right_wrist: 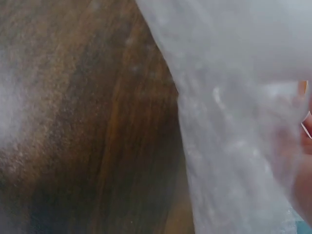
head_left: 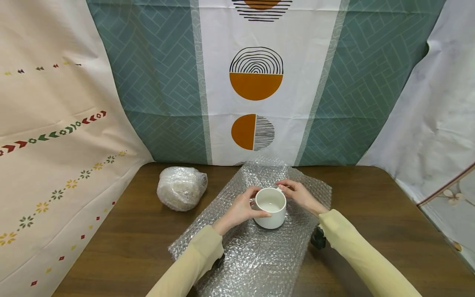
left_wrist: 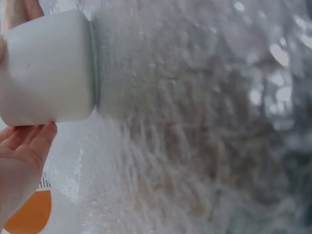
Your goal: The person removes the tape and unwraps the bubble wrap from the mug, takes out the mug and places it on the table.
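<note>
A plain white mug stands upright on a sheet of bubble wrap. My left hand grips the mug from the left, its thumb across the near side. At the far right of the rim, my right hand pinches the handle, which is mostly hidden by the fingers. The left wrist view shows the mug's side close up, with fingers against it. In the right wrist view the right hand is partly cut off and blurred behind bubble wrap.
A bundle wrapped in clear plastic sits at the back left of the brown wooden table. The bubble wrap runs diagonally, reaching up to the patterned cloth hanging behind. Another pale cloth hangs along the left side.
</note>
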`<state>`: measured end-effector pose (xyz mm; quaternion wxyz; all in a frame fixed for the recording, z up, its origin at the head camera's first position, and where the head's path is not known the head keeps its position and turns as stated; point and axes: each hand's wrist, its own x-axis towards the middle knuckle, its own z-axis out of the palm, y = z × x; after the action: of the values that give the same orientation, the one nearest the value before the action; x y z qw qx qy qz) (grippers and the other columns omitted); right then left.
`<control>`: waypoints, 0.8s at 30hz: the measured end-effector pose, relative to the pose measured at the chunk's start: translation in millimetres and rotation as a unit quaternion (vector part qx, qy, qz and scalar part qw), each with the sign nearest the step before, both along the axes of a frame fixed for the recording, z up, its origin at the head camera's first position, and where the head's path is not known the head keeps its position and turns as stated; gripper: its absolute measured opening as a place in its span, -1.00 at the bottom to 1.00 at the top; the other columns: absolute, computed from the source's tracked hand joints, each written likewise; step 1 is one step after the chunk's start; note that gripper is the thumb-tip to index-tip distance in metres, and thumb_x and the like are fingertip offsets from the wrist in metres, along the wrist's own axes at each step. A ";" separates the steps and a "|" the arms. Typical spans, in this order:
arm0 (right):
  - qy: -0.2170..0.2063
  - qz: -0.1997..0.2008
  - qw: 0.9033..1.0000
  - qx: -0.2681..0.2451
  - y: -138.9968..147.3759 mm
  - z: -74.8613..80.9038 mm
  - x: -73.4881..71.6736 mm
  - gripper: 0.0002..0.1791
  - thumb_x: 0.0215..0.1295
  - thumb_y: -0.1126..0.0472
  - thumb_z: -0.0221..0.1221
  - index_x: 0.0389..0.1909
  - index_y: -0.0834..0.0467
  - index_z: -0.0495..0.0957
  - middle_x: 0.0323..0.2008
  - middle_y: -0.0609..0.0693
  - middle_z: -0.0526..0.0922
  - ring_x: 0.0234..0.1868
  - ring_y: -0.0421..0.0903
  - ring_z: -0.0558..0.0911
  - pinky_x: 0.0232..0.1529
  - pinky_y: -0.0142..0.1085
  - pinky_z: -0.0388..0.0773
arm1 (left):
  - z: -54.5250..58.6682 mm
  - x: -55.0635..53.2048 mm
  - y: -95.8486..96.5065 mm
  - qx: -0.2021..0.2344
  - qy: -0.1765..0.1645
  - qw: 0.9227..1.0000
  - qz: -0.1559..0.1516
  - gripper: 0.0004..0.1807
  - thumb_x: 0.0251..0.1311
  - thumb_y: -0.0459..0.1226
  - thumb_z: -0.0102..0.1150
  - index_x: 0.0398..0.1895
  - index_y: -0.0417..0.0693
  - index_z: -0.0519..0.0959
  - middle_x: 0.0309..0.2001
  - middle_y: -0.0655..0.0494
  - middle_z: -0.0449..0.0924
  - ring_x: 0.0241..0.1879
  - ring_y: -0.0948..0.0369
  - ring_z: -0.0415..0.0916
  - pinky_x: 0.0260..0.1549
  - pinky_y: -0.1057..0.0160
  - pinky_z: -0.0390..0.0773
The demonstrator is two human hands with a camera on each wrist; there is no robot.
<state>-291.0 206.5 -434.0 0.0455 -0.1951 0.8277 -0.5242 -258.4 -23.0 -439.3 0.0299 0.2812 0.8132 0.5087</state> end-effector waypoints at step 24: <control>-0.041 0.029 0.999 0.002 6.5 3.6 -5.0 -0.74 0.39 0.26 -0.08 -0.12 0.40 0.40 -0.27 0.12 0.49 -0.17 0.06 0.52 -0.17 -0.10 0.49 | 2.7 45.9 -9.0 -0.355 0.060 0.927 0.108 0.15 -0.51 0.24 0.41 0.13 -0.35 0.27 0.08 -0.34 0.20 0.10 -0.24 0.12 0.03 -0.16 0.18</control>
<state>-296.1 213.0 -430.3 0.0953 -0.1968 0.8203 -0.5285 -212.5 -32.0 -436.5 0.0240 0.1926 0.9663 0.1690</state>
